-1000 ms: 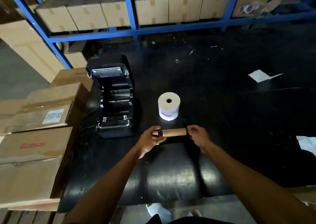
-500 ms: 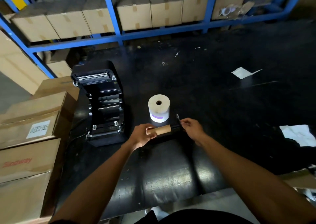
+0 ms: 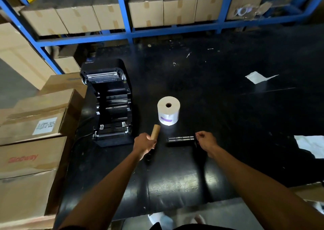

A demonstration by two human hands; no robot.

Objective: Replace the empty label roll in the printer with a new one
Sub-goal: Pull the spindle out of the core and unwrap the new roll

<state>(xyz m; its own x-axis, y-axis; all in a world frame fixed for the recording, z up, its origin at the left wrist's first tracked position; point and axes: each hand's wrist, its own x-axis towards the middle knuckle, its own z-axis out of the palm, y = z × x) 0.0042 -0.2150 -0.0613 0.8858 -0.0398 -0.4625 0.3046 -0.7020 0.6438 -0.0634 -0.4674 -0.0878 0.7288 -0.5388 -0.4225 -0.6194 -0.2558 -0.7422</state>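
The black label printer (image 3: 112, 103) stands with its lid open on the left of the black table (image 3: 228, 107), its roll bay bare. A full white label roll (image 3: 168, 111) stands on end just right of it. My left hand (image 3: 144, 144) is shut on the empty brown cardboard core (image 3: 155, 132), which points up and away. My right hand (image 3: 205, 140) pinches the right end of the black spindle (image 3: 181, 139), held level just above the table. Core and spindle are apart.
Stacked cardboard boxes (image 3: 31, 124) crowd the table's left edge next to the printer. Blue shelving (image 3: 126, 33) with boxes runs along the back. Paper scraps lie at the right (image 3: 257, 77) and far right (image 3: 312, 145).
The cardboard core sat on the spindle between both hands. Now it is off: my left hand has drawn it leftward and tipped it up, while my right hand keeps the bare spindle.
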